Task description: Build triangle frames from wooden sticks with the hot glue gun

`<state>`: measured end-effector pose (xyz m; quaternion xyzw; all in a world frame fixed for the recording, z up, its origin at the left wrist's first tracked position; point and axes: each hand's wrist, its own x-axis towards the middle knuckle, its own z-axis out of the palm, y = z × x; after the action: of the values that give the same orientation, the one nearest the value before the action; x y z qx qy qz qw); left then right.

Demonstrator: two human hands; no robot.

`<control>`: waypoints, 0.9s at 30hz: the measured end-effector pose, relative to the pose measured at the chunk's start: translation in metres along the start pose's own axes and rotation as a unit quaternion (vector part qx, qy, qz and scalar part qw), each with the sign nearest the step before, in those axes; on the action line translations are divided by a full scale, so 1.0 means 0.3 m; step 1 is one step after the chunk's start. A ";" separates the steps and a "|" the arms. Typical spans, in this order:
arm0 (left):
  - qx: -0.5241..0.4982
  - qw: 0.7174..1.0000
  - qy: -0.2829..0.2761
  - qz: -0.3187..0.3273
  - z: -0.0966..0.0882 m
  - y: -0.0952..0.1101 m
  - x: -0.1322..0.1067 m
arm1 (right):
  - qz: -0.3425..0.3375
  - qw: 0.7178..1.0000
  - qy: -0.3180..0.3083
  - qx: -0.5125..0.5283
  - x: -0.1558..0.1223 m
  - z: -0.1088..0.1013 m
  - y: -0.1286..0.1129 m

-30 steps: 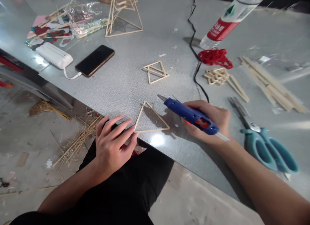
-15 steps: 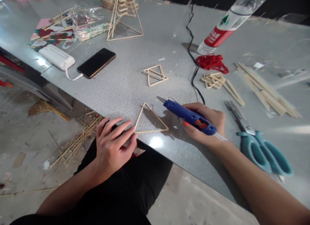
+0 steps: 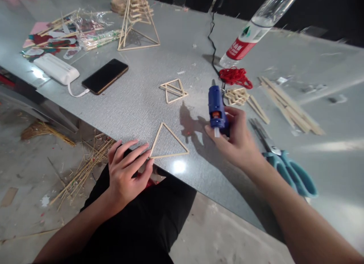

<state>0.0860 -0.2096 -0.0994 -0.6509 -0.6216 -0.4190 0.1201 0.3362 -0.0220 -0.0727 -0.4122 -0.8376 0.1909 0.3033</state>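
Observation:
My right hand is wrapped around a blue hot glue gun, held above the table with its nozzle pointing to the far side. A clear glue stick pokes out of its back end. Near the table's front edge lies a flat triangle of thin wooden sticks. At its left corner, the thumb and index finger of my left hand pinch the sticks, while the other fingers are spread. Farther back lies a smaller stick frame with crossing sticks.
Teal-handled scissors, loose flat sticks, red cord and a tilted-looking bottle are at right. A black cable runs back. At left are a phone, a power bank and a stick pyramid.
My right hand has turned the glue gun from pointing left to pointing away from me. My left hand stays at the triangle's corner. The whole view has shifted slightly.

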 end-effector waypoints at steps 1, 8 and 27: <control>0.000 1.000 0.002 0.000 0.001 -0.001 0.001 | 0.008 0.999 0.009 -0.032 0.004 -0.006 0.017; -0.005 1.000 0.011 0.008 0.000 0.002 0.009 | -0.052 0.984 -0.003 -0.171 0.020 -0.011 0.097; 0.006 1.000 -0.003 -0.001 -0.004 0.001 0.004 | -0.350 0.934 -0.057 -0.041 -0.081 0.085 -0.219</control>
<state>0.0857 -0.2097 -0.0978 -0.6507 -0.6252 -0.4135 0.1216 0.2932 -0.0820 -0.0627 -0.0931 -0.9517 0.0614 0.2860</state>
